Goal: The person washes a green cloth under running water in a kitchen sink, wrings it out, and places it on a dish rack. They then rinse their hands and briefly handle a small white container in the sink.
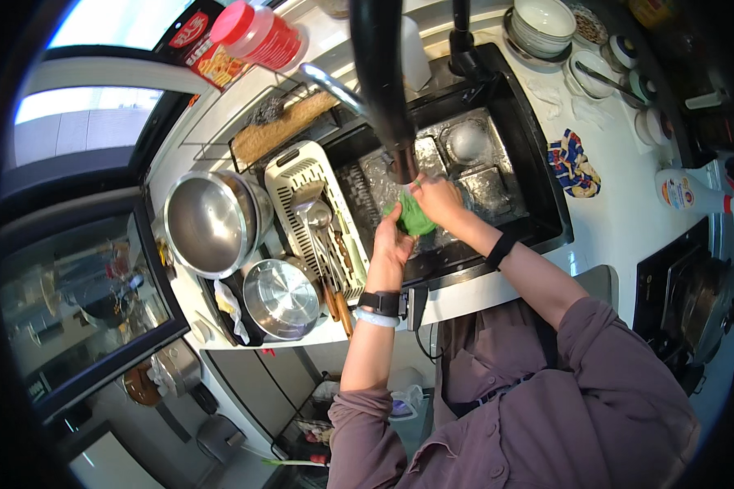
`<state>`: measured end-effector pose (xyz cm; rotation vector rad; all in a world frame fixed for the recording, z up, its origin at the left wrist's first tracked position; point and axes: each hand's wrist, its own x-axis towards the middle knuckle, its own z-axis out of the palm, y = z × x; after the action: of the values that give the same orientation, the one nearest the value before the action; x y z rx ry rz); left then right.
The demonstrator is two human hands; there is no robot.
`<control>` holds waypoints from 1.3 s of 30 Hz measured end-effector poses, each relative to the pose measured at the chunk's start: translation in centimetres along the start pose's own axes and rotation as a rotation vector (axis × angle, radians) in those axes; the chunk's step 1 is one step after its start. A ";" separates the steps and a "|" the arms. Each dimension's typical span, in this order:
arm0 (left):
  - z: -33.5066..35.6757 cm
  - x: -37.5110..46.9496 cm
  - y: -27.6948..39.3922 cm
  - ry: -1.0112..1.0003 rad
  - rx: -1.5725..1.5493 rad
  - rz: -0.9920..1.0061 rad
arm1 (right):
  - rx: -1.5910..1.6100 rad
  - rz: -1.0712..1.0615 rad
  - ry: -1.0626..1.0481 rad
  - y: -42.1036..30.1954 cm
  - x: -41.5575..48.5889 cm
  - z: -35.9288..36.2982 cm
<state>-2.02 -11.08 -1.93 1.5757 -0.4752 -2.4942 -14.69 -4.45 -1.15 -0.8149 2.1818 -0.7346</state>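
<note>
Over a black sink [541, 183], under the end of a black tap [382, 79], both hands hold a crumpled green item [417, 219] that looks like a cloth; its exact kind cannot be told. My left hand [393, 238] grips its near left side, thumb up. On its far right side, my right hand [437, 198] has its fingers at the tap's mouth and partly hides the item. Beneath the hands, a wet, shiny metal surface [486, 189] with a rounded shape lies in the basin.
Left of the sink stand a cream draining basket [290, 162] with ladles, a steel bowl [205, 223] and a steel pot [281, 298]. To the right are a patterned cloth [574, 164], stacked bowls [544, 27] and a spray bottle [688, 191]. A wire rack [220, 150] sits behind.
</note>
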 end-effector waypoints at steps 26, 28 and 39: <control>2.3 10.2 -0.1 0.171 -0.192 0.137 | 0.511 -0.153 0.026 3.6 -8.7 -4.1; 2.7 8.9 0.3 0.157 -0.134 0.153 | 0.557 -0.200 0.028 4.9 -8.7 -3.4; 6.6 -6.5 1.9 -0.003 0.418 0.333 | 1.139 0.310 -0.309 2.2 0.5 0.6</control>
<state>-5.21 -9.77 6.89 1.4627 -1.2147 -2.2384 -15.20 -3.53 -3.25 0.0175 1.2298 -1.3499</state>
